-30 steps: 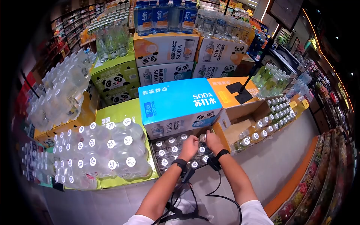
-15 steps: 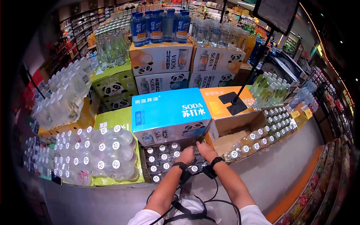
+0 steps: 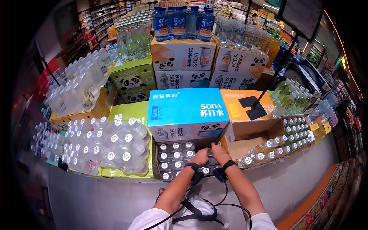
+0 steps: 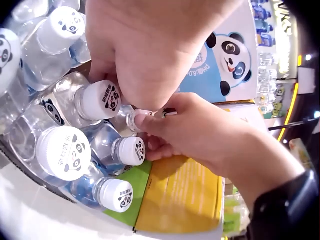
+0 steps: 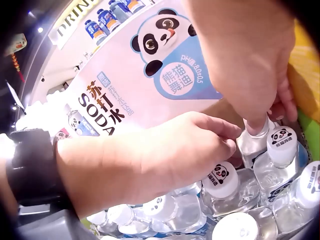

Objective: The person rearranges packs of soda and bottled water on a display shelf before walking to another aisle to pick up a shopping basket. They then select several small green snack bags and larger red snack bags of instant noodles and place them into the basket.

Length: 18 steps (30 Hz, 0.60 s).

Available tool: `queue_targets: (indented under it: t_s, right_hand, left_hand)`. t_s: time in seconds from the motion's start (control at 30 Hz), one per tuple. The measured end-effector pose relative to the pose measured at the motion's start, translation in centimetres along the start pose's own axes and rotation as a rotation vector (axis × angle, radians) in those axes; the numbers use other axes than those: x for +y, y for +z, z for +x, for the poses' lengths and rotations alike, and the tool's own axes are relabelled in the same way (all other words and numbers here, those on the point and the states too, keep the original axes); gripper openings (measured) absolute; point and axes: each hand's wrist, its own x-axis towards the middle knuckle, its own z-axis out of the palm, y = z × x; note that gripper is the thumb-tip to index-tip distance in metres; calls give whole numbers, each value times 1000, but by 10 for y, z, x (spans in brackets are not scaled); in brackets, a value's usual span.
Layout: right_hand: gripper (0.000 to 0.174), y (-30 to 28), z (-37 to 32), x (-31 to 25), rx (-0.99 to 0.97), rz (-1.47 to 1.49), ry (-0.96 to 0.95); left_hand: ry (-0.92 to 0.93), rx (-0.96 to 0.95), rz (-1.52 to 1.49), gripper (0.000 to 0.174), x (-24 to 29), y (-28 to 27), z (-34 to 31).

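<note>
Clear bottles with white panda caps (image 3: 176, 155) stand in rows in a carton under a blue-topped soda box (image 3: 188, 107). At the carton's right end, my right hand (image 3: 221, 154) pinches one bottle by its neck, with the thumb on the neck (image 4: 134, 120) in the left wrist view. My left hand (image 3: 200, 158) is close beside it. In the right wrist view its bent fingers (image 5: 227, 140) lie against the side of that bottle (image 5: 252, 142); its full grip is hidden. Both hands are low among the bottles, close to the box's front.
Shrink-wrapped bottles (image 3: 115, 145) lie on a green box at left. A partly filled carton (image 3: 249, 140) stands at right, with a black sign stand (image 3: 253, 107) behind it. Stacked soda boxes (image 3: 182, 57) carry blue-capped bottles. Cables (image 3: 226, 193) hang by the forearms.
The head view has shifted, first right, then back left. My hands stay at the carton's right end, and the bottle between them sits lower among the others than a second ago.
</note>
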Motion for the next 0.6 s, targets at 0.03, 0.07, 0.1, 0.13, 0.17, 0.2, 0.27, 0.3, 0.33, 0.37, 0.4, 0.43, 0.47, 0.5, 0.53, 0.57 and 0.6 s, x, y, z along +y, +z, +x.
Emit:
queue_targets:
  t_s: [0.03,0.07,0.1,0.13,0.17,0.2,0.27,0.3,0.33,0.37,0.4,0.43,0.47,0.5,0.53,0.57,0.6]
  right_hand:
    - [22,-1,0,-2,-12,-16,10]
    - [22,-3,-1,-4,-22,-32,24]
    - [23,-6,-3,-5,-40,-34,20]
    - [23,-6,-2,-5,-24,-34,15]
    - [24,-5,-3,-5,-13,-34,11]
    - [24,-3,-5,-4,-7,-32,10]
    - [23,-1,-6,-2,18,-36,16]
    - [23,-2,-5,0,34,-37,21]
    - [24,-3,-5,2,49,-39,23]
    - [27,-2,-3,5,103,-35,-1]
    - [28,-12,-9,0,133,-4,-15]
    - [29,-35,-20,-16,170,33,-46]
    - [31,-57,-28,-39,204,76,-87]
    - [31,-74,-35,-60,199,129,-137]
    - [31,-87,-41,-80,193,179,-178]
    - [28,-94,-44,-100,245,254,-226]
    - [28,-96,-44,-119,249,359,-285]
  left_hand:
    - [-14,14,5,48,3,0,-4]
    - [-1,42,17,45,5,0,-6]
    - [13,67,27,43,8,-1,-9]
    - [24,89,35,41,10,0,-15]
    - [61,137,-1,37,10,-1,-19]
    - [85,184,-40,35,16,-8,-25]
    - [158,372,-83,30,19,-24,-33]
    - [110,387,-103,29,26,-42,-41]
    - [60,404,-123,27,35,-62,-54]
    - [96,462,-161,24,45,-82,-67]
    - [56,472,-184,24,53,-98,-82]
    - [81,454,-137,24,57,-109,-96]
    - [99,442,-82,24,61,-122,-112]
    - [112,413,-58,23,80,-139,-131]
    - [143,416,-44,21,96,-151,-147]
    - [192,462,-16,20,108,-161,-162]
    - [252,506,5,19,117,-168,-174]
